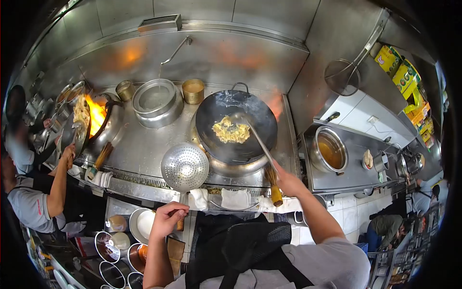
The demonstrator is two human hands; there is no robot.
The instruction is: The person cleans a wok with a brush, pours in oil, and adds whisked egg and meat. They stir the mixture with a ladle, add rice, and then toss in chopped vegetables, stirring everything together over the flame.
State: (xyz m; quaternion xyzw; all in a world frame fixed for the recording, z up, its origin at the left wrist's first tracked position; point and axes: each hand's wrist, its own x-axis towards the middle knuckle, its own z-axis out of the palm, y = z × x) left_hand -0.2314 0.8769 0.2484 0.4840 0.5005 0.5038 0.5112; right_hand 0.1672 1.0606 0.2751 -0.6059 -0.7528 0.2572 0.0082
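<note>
Head view: right hand (288,183) clenched round ladle (260,142) in wok (219,108); left hand (168,216) fisted on strainer (185,167) handle.

Commercial restaurant kitchen: stainless wok range (144,144) w/ steel backsplash, big wok (236,126) over burner, flames (96,113) at next station, stock pots, another cook (33,192) alongside.

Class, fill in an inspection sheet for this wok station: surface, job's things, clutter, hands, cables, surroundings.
Surface: steel range top with burner wells.
Job's things: black wok holding yellow food; ladle in it; perforated skimmer beside it.
Clutter: cloths on the front ledge; bamboo brush; steel pot; tin.
Hands: right hand shut on ladle; left hand shut on skimmer handle.
Cables: nothing seen.
Surroundings: another person at a flaming wok on the left; pot of amber liquid on the right.
</note>
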